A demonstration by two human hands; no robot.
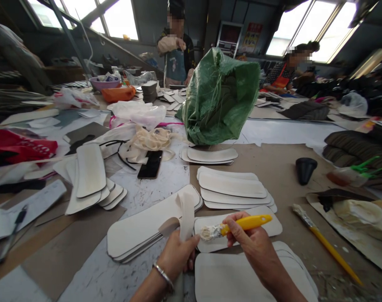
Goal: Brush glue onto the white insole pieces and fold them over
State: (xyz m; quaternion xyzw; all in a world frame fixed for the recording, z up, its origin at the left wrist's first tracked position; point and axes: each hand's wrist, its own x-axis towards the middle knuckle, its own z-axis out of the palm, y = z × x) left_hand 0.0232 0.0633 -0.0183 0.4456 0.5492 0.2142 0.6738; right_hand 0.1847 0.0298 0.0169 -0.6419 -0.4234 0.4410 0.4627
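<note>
My right hand [249,241] is closed around a yellow-handled brush [245,225], its bristles caked with whitish paste and pointing left. My left hand [180,251], with a silver bangle at the wrist, pinches a pale fabric strip [187,212] that curls upward. Beneath and between the hands lies a white rounded panel [272,220]. Left of the strip is a stack of long white panels [146,226]; another white stack [231,277] sits nearest me under my right forearm. Further up is a fanned stack of panels [231,184].
A second yellow brush [327,243] and a dark cone-shaped piece [305,170] lie on the right. A black phone [150,164], more panels [92,170] and a pen [14,228] are left. A green sack [220,100] stands behind. Two people work across the tables.
</note>
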